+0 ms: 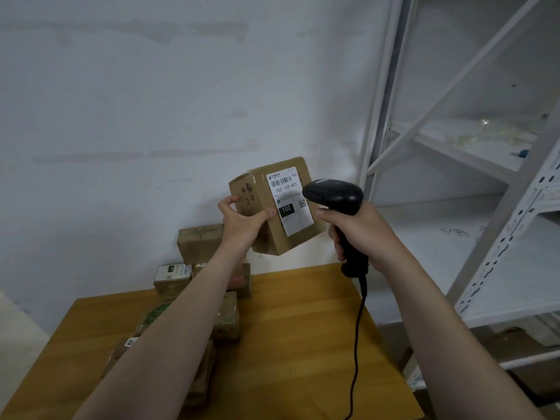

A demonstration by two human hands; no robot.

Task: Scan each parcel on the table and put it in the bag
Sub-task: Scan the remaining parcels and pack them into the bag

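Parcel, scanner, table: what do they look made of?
Brown matte cardboard for the parcel, shiny clear tape on its edge, white paper label. The scanner looks black moulded plastic, slight sheen on the head. The table: wood or wood-look laminate; grain shows, cannot tell which.

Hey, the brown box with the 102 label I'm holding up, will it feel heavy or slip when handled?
Probably light for its size: the left hand alone holds the box aloft by thumb and fingers. Likely stiff: its faces look flat, edges square. The glossy tape may be slightly slippery.
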